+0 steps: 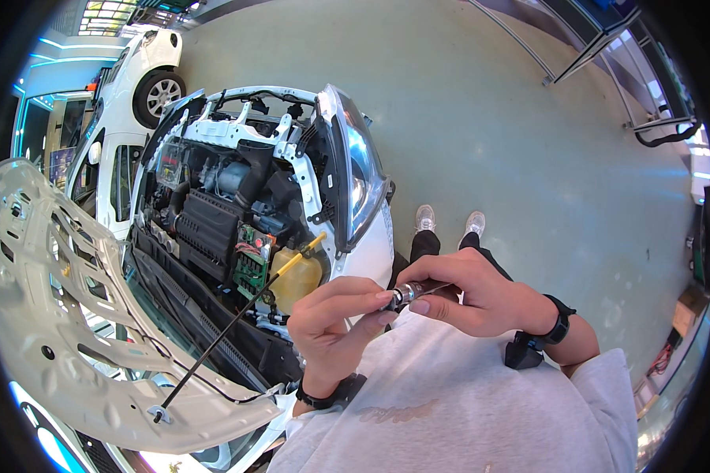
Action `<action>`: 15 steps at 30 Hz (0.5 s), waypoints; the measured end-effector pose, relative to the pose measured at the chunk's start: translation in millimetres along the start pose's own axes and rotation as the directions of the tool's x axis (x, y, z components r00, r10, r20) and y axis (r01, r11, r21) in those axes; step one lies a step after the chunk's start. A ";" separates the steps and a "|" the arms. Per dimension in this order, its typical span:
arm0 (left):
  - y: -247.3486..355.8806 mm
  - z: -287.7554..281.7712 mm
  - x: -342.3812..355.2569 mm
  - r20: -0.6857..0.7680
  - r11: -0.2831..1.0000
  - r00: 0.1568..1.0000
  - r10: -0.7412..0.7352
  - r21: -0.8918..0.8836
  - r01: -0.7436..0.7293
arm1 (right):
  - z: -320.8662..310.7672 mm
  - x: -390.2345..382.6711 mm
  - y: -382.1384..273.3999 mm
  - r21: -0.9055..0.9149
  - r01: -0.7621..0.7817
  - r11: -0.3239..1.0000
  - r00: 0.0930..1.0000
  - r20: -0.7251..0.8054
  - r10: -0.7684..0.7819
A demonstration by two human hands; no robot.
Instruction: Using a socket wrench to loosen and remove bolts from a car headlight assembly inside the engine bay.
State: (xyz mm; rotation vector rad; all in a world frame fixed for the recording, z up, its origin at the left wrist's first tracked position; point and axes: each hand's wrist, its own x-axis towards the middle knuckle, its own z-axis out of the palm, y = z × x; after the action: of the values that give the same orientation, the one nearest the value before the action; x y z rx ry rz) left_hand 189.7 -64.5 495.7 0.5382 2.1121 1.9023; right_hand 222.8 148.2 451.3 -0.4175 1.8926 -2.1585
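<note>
Beside the open front of a white car (pixel 371 260), in front of the wearer's light shirt (pixel 481 402), a small shiny metal part (pixel 406 294) is held up between both hands. Left hand (pixel 331 323): closed to a pinch, thumb and forefinger tips on the part's left end, other fingers curled behind. Right hand (pixel 477 296): partly closed, thumb below and bent fingers above, gripping the part's right end — the fingers hide some of it, and its exact kind cannot be told. The hands are near each other, with the part bridging the gap.

A black band (pixel 319 398) is worn on the left wrist, a black watch (pixel 560 319) on the right. Left of the hands, a pale yellow tank (pixel 304 280) sits next to a green circuit board (pixel 250 272). The raised hood (pixel 79 378) is joined to the engine bay by a black rod (pixel 221 339) with a yellow upper section. Beyond stands a second white car — its wheel (pixel 159 96) visible. Two light shoes (pixel 425 218) rest on the floor (pixel 497 126).
</note>
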 end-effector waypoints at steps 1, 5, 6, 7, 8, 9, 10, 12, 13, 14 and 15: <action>0.5 0.1 -0.2 0.001 1.000 1.000 -0.001 0.001 0.001 | -0.2 0.1 -0.3 0.001 0.000 1.000 1.000 -0.001 0.000; -0.3 0.6 -1.2 -0.040 0.999 0.998 -0.040 -0.003 0.040 | 0.6 0.8 -0.2 -0.084 -0.003 0.996 1.000 -0.022 0.001; 0.1 1.5 -0.7 -0.046 0.999 0.998 -0.036 0.007 0.037 | 0.6 0.5 -0.6 -0.113 0.014 0.994 0.999 -0.038 -0.018; 1.3 3.2 -0.1 -0.045 0.999 0.998 -0.036 0.007 0.036 | 1.0 0.4 -0.2 -0.113 0.014 0.994 0.999 -0.040 -0.019; 2.9 5.3 0.4 -0.068 0.999 0.997 -0.048 0.007 0.048 | 1.7 0.5 0.7 -0.144 0.046 0.988 0.996 -0.066 -0.056; 4.3 6.4 0.6 -0.093 0.998 0.994 -0.060 0.006 0.060 | 2.3 0.5 0.7 -0.176 0.077 0.981 0.991 -0.091 -0.094; 4.2 6.3 0.5 -0.092 0.998 0.994 -0.059 0.007 0.060 | 2.5 0.7 0.1 -0.176 0.078 0.981 0.991 -0.092 -0.095; 2.7 5.8 0.5 -0.099 0.996 0.995 -0.030 0.075 0.038 | 3.0 0.9 -1.2 -0.201 0.110 0.973 0.987 -0.093 -0.130; 2.7 6.2 0.6 -0.097 0.996 0.995 -0.030 0.075 0.038 | 3.4 1.0 -1.8 -0.200 0.109 0.974 0.987 -0.095 -0.130; 2.6 7.0 0.6 -0.114 0.995 0.993 -0.025 0.088 0.035 | 3.9 1.0 -2.4 -0.204 0.107 0.973 0.986 -0.107 -0.131; 2.0 8.2 0.9 -0.130 0.994 0.991 -0.019 0.101 0.032 | 3.9 1.4 -2.6 -0.209 0.104 0.972 0.984 -0.119 -0.131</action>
State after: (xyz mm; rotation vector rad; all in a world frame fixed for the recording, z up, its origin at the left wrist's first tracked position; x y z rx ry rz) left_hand 192.6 -56.6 496.8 0.4164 2.2968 1.8691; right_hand 223.0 144.5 454.4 -0.4453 2.2246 -2.1218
